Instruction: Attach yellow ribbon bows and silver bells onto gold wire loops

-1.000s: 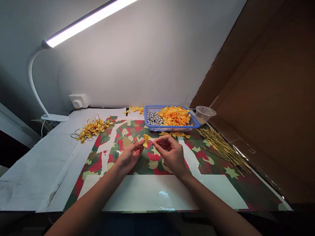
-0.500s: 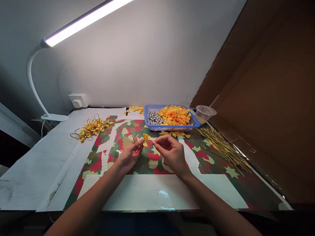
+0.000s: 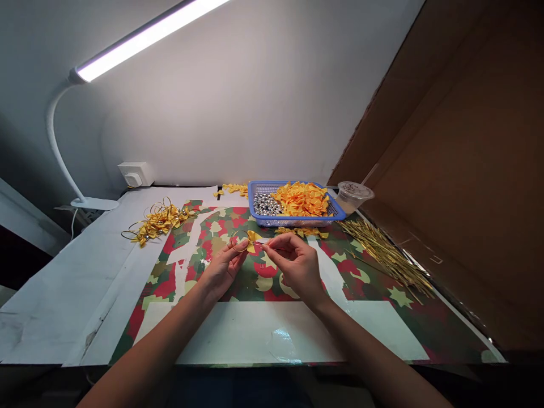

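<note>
My left hand (image 3: 224, 266) pinches a small yellow ribbon bow (image 3: 252, 240) with a thin gold wire loop (image 3: 237, 243) curling off its left side. My right hand (image 3: 294, 262) is closed in a pinch just right of the bow, thumb and forefinger pressed on a fine gold wire end that runs into the bow's middle. Both hands hover a little above the camouflage-patterned mat (image 3: 191, 260), in front of the blue basket (image 3: 297, 220).
The blue basket holds orange-yellow bows (image 3: 302, 199) and silver beads (image 3: 264, 205). A clear plastic cup (image 3: 353, 196) stands to its right, a bundle of gold wires (image 3: 385, 255) lies further right. Finished gold bows (image 3: 158, 221) are piled at left. A cardboard wall (image 3: 467, 170) borders the right; a desk lamp (image 3: 63, 153) stands left.
Almost nothing has moved. My fingers have shifted slightly on the bow and wire; the hands stay in the same spot.
</note>
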Demonstrator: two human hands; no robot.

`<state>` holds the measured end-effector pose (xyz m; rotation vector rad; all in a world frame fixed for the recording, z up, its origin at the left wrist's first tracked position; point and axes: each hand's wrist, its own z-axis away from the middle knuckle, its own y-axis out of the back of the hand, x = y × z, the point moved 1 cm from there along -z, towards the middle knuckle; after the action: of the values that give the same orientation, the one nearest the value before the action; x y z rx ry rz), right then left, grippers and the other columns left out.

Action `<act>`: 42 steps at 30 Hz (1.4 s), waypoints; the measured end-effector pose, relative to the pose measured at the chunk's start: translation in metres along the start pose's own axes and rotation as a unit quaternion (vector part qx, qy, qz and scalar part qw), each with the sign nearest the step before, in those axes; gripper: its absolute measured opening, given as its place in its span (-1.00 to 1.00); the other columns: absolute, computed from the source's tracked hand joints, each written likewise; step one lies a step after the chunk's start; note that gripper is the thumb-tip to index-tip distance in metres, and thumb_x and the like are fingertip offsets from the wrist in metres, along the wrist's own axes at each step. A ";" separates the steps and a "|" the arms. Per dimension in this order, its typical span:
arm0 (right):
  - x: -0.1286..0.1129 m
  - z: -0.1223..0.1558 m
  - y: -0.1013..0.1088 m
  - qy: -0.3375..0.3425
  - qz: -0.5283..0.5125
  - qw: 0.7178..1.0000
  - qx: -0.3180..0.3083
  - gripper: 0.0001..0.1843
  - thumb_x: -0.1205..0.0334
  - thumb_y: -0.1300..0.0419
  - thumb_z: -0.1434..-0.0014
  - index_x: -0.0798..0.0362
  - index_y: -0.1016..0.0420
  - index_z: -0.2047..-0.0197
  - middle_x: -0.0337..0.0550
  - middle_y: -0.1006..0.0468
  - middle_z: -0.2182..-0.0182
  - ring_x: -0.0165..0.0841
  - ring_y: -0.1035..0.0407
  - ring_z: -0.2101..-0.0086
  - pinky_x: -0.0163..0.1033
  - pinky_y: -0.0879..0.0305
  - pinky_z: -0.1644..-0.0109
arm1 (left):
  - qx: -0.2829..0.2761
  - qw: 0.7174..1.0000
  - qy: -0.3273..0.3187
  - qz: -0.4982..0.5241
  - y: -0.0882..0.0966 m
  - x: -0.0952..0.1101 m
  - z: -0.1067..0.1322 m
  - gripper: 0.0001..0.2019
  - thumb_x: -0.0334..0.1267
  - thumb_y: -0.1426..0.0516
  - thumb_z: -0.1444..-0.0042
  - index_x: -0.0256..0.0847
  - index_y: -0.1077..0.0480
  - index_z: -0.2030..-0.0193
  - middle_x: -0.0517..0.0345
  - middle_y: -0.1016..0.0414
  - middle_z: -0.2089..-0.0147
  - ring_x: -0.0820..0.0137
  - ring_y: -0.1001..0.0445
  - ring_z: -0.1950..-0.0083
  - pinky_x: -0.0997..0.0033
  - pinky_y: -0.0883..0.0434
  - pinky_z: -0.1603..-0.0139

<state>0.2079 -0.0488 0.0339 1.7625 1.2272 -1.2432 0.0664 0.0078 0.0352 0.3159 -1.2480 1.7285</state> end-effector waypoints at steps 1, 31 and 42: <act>0.000 0.000 0.000 0.000 -0.002 1.000 0.001 -0.85 0.18 -0.29 -0.01 0.04 -0.42 0.44 -0.27 -0.51 0.47 -0.41 -0.45 0.43 -0.29 -0.46 0.27 | -0.001 1.000 -0.002 -0.001 0.000 0.000 0.000 -0.83 -0.62 -0.15 -0.03 -0.35 -0.49 0.47 0.15 -0.54 0.45 0.57 -0.50 0.43 0.72 -0.47 0.37; -0.001 -0.009 0.002 -0.125 -0.092 0.988 0.007 -0.65 0.06 -0.44 0.25 0.07 -0.43 0.50 -0.25 -0.53 0.53 -0.33 -0.49 0.43 -0.21 -0.44 0.26 | 0.000 1.000 -0.013 -0.001 -0.002 0.002 0.004 -0.82 -0.65 -0.15 -0.02 -0.37 -0.46 0.50 0.17 -0.51 0.48 0.56 -0.50 0.43 0.69 -0.44 0.31; 0.001 -0.009 0.002 -0.102 -0.074 0.992 0.006 -0.66 0.05 -0.42 0.22 0.06 -0.41 0.51 -0.26 -0.51 0.52 -0.35 -0.47 0.44 -0.21 -0.43 0.26 | -0.006 1.000 -0.013 -0.012 0.000 0.001 0.001 -0.84 -0.63 -0.18 0.02 -0.34 -0.45 0.49 0.17 -0.53 0.47 0.56 -0.50 0.45 0.69 -0.46 0.38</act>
<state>0.2124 -0.0413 0.0364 1.5305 1.2502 -1.4799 0.0653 0.0071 0.0362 0.3459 -1.2676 1.7016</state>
